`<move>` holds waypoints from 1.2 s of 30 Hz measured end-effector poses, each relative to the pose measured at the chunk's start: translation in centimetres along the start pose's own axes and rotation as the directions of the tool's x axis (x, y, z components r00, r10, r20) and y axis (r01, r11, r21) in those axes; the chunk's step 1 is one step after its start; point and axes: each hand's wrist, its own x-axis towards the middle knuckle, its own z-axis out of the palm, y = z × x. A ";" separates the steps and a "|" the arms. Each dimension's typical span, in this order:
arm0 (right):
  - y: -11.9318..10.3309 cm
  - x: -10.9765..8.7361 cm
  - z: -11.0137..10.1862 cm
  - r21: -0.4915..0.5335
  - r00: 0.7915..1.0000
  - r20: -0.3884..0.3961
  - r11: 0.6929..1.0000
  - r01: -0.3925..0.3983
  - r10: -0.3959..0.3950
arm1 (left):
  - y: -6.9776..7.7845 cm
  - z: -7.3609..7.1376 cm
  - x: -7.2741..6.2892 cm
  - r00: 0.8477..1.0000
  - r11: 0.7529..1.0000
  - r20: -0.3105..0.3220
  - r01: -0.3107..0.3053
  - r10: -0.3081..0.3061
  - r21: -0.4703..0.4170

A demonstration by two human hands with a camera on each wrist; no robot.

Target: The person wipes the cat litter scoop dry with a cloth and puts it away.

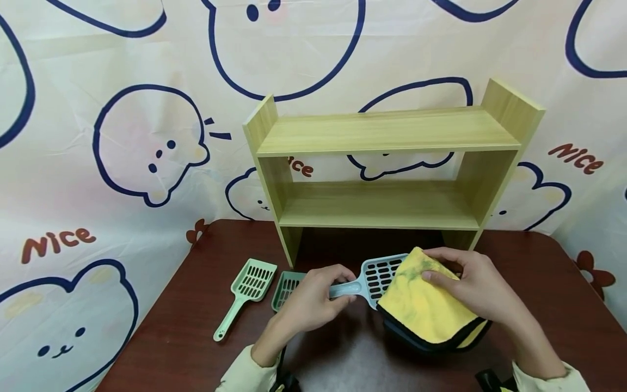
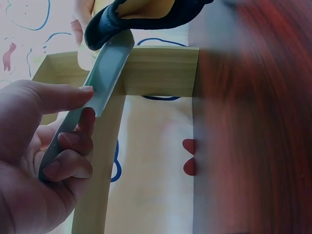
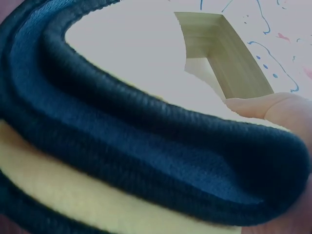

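My left hand [image 1: 315, 296] grips the handle of a blue slotted litter scoop [image 1: 379, 277] above the table, its head pointing right. In the left wrist view the fingers curl round the scoop's handle [image 2: 63, 129]. My right hand [image 1: 472, 280] holds a folded yellow cloth [image 1: 426, 305] with dark edging, thumb on top. The cloth overlaps the right end of the scoop's head and hides part of it. Up close in the right wrist view, the cloth's navy border [image 3: 146, 141] covers most of the right hand.
A light green scoop [image 1: 252, 280] lies on the dark red-brown table [image 1: 166, 326] at left. Beside it a darker green scoop [image 1: 286, 288] is partly hidden behind my left hand. A pale wooden two-tier shelf [image 1: 382, 204] stands at the back, before a printed backdrop [image 1: 147, 136].
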 end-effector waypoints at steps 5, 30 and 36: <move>-0.3 0.1 0.9 0.010 1.000 0.012 1.000 0.022 -0.022 | -0.1 0.5 0.0 1.000 1.000 0.018 -0.017 0.017 0.008; -0.6 0.1 1.2 0.024 0.999 0.048 1.000 0.004 -0.005 | 0.0 0.4 0.2 0.998 0.997 0.062 -0.030 0.025 0.070; -0.3 0.0 0.1 0.003 0.999 0.049 1.000 -0.016 0.016 | -0.1 -0.2 0.1 0.998 0.998 0.053 -0.027 0.024 0.053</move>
